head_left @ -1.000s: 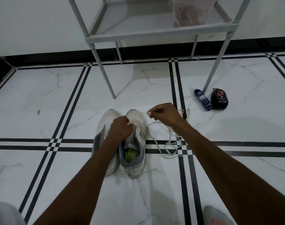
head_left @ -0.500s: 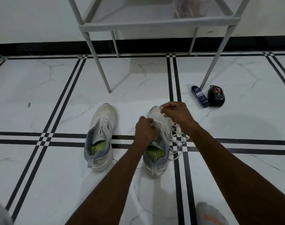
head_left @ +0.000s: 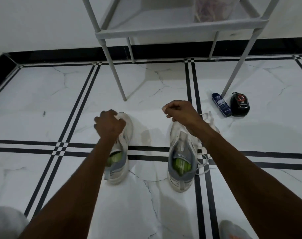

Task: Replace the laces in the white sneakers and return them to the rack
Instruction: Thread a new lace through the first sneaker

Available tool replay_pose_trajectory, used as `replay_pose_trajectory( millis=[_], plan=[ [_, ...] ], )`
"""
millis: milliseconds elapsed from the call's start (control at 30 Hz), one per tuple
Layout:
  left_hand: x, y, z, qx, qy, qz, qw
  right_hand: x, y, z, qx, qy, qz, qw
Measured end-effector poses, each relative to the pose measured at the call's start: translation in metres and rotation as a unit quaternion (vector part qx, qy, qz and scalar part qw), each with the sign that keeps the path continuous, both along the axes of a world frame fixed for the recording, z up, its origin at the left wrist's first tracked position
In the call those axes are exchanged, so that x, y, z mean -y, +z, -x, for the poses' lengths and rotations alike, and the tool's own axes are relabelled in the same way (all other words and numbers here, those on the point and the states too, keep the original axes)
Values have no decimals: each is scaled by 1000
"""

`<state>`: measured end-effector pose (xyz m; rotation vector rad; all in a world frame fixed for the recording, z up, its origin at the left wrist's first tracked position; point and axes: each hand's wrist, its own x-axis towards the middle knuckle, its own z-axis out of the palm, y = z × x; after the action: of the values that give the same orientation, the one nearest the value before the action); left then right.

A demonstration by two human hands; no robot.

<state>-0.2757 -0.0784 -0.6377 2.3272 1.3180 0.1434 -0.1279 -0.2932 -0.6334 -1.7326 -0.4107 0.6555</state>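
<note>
While two white sneakers stand apart on the marble floor (head_left: 43,178), toes toward the rack (head_left: 164,31), each has a hand over its front. The left sneaker (head_left: 120,168) lies under the left hand (head_left: 109,125), whose fingers are curled over the toe; whether they actually grip it cannot be told. The right sneaker (head_left: 180,163) sits just below the right hand (head_left: 180,111), which is clenched with thumb and forefinger pinched together, a small pale tip showing at the pinch; it is too small to tell whether that is a lace end. One loose white lace (head_left: 204,159) trails on the floor along the right side of the right sneaker, touching it, with loops near the toe and beside the heel. Both sneakers show green insoles and grey collars.

Further right, near one rack leg, two items lie side by side on the floor: a dark blue tube (head_left: 221,105) and a black rounded case (head_left: 239,104) with a red ring on top.

On the rack's lower shelf stands one clear plastic container (head_left: 214,9) holding a tangle of pale and reddish strands, blurred. Black double lines cross the floor tiles.
</note>
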Motion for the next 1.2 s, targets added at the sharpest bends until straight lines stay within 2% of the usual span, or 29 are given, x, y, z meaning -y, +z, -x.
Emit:
replay_pose_trajectory(
  millis=[67,167,400,533,600,700,767,867,1200],
  plan=[
    [-12,0,16,-64,26,44,997,-18,0,8,3,16,1,1000],
    [-18,-11,34,-83,15,109,990,-43,-7,23,6,36,4,999],
    [0,-28,38,-22,-78,61,995,-61,-27,49,2,48,37,998],
    [23,-33,32,30,-150,101,983,-54,-35,55,25,45,54,997],
    [35,-39,29,64,-160,126,977,-52,-39,55,64,42,80,994],
    [50,-48,27,128,-118,199,964,-49,-47,57,137,41,135,980],
    [55,-55,27,160,-81,273,945,-44,-53,56,158,43,152,975],
    [57,-64,29,205,-60,327,920,-41,-56,57,191,66,165,965],
    [56,-74,31,239,-52,370,896,-42,-63,59,234,73,158,956]
  ],
)
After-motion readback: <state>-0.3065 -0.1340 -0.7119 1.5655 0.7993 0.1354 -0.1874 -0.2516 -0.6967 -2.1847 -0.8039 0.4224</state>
